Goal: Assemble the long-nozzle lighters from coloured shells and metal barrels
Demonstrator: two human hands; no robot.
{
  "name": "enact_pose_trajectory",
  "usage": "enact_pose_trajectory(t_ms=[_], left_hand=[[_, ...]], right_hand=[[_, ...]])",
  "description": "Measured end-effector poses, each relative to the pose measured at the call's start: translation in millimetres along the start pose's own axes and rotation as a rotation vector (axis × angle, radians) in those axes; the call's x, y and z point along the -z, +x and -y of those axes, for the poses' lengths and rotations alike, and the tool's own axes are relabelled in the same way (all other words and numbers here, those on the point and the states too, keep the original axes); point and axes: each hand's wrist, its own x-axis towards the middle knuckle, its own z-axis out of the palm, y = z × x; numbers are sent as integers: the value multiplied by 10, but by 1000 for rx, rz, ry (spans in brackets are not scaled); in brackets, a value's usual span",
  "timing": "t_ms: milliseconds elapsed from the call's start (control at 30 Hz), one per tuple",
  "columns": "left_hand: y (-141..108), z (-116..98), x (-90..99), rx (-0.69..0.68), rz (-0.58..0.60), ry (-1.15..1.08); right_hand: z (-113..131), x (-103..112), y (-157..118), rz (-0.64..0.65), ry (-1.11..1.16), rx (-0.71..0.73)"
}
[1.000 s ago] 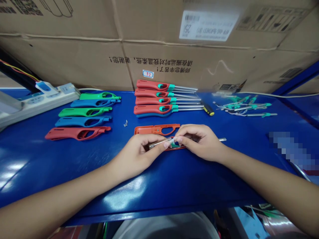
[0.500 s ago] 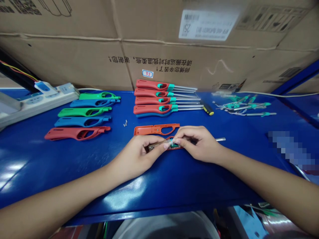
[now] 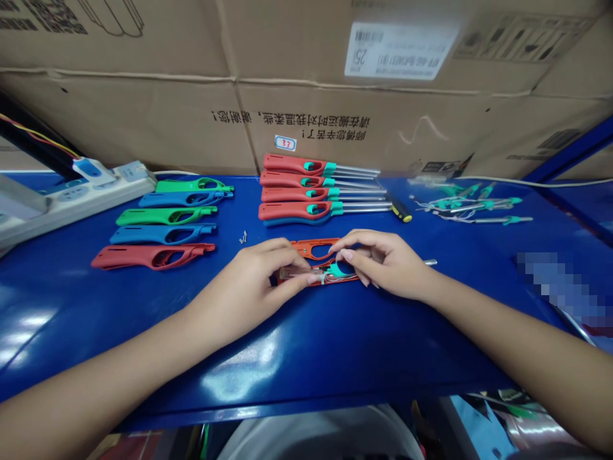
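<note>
In the head view, an orange lighter half-shell (image 3: 330, 283) lies in front of me with a teal trigger part (image 3: 339, 269) and thin white wires in it. My left hand (image 3: 265, 275) is closed at its rear end, thumb and fingers around a clear fuel tank (image 3: 297, 273). My right hand (image 3: 385, 260) is curled over the front end, thumb and index finger close together; what they hold, if anything, I cannot make out. A metal tube end (image 3: 431, 262) sticks out past it. The matching orange shell half (image 3: 306, 246) lies just behind, partly covered by my hands.
Red lighters (image 3: 297, 209) with metal tubes lie stacked at the back, beside a screwdriver (image 3: 401, 209). Green, blue and red shells (image 3: 153, 255) line the left, near a power strip (image 3: 71, 195). Small screws (image 3: 243, 237) and teal tube assemblies (image 3: 479, 203) lie on the blue table.
My right hand has drawn back slightly from the left fingertips, uncovering the teal part and wires. My left hand remains at the tank, its fingers shifted a little.
</note>
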Motion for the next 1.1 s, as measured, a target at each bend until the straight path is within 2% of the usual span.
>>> enact_pose_trajectory(t_ms=[100,433,800,1100], left_hand=[[-9,21,-27,-41,21,94],[-34,57,-36,-18,70,262],[-35,31,-41,-3,91,211],[-36,103,-78,-70,60,142]], right_hand=[[-1,2,5,3,-14,-14],[9,14,16,9,-29,15],[1,11,14,14,-28,21],[-9,11,16,17,-34,31]])
